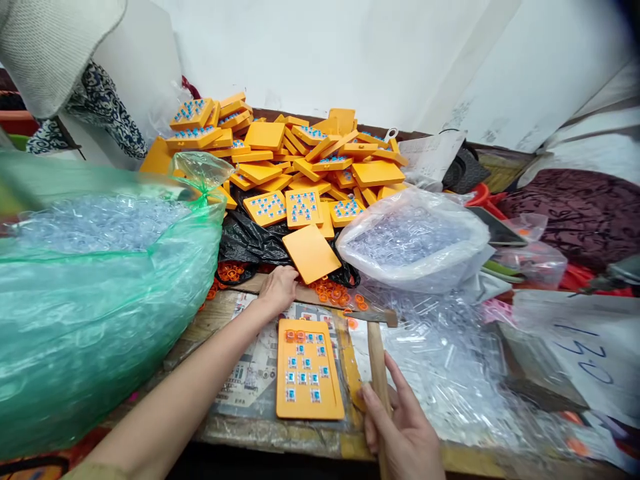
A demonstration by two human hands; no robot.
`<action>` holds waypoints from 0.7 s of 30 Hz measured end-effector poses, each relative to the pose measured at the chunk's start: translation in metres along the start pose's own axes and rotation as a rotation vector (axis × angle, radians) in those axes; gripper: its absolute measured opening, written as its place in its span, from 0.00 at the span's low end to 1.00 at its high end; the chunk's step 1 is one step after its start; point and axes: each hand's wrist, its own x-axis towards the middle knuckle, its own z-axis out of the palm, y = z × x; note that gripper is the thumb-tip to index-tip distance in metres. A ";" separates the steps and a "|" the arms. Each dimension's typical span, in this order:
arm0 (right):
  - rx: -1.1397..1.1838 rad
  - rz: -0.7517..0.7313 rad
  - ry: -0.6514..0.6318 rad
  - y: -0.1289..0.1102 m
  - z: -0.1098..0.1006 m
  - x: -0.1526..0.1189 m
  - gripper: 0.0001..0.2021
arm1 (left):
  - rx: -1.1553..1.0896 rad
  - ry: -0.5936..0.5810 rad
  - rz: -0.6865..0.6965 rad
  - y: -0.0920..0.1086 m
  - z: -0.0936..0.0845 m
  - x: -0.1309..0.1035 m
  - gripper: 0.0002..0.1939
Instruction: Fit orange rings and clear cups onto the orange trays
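A yellow-orange panel (310, 400) lies flat on the bench in front of me, with several clear pieces with blue centres set in it. Two orange rings (295, 336) sit at its upper left. My right hand (400, 420) is wrapped round the wooden handle of a hammer (377, 353), its metal head just right of the panel's top. Beyond the panel, my left hand (280, 288) reaches to a wooden strip beside loose orange rings (335, 293). Its fingers are curled, the tips hidden, so what they hold does not show.
Many similar panels (265, 136) are heaped against the wall. A green plastic bag (100, 320) of clear pieces bulges at the left. A white bag (415, 267) of clear pieces stands at right, with more clear pieces (450, 360) spread below it. A black bag (255, 240) lies under the heap.
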 end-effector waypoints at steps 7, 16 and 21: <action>0.064 0.010 -0.030 0.007 0.001 -0.002 0.39 | 0.005 -0.075 -0.053 -0.005 -0.005 -0.004 0.09; 0.116 -0.254 0.063 -0.083 -0.022 0.045 0.40 | -0.017 -0.050 0.030 0.010 -0.008 -0.026 0.13; -0.090 -0.271 0.196 -0.080 -0.034 0.036 0.39 | -0.172 -0.132 0.108 0.034 -0.007 -0.077 0.18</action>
